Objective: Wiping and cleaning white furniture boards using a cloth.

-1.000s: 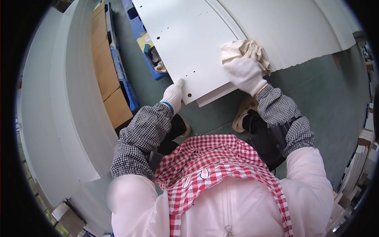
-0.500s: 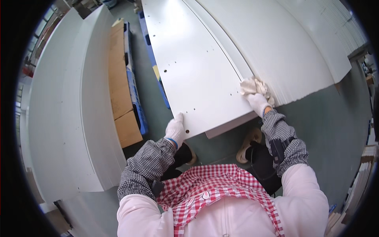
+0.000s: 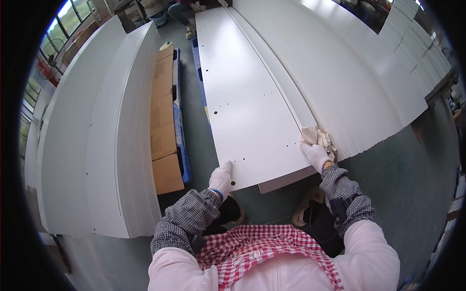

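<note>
A long white panel (image 3: 250, 106) with small drilled holes lies in front of me, its near end toward my body. My left hand (image 3: 221, 178), in a white knit glove, grips the panel's left edge close to the near corner, thumb on top and the other fingers hidden below. At the right near corner, my right hand (image 3: 316, 156), also gloved, is closed on a crumpled cream cloth (image 3: 318, 137). The cloth rests against the panel's right edge, beside a narrow raised strip.
White panels (image 3: 359, 92) are stacked on the right, and another white stack (image 3: 82, 145) stands on the left. Between them are flat cardboard (image 3: 163, 131) and a blue pallet (image 3: 181, 150). At the far end another person's gloved hand (image 3: 198, 6) is near the panel.
The view has tilted up, so the panel and both hands sit lower in it. Another person has come into view at the far end. Both hands keep about the same places on the panel.
</note>
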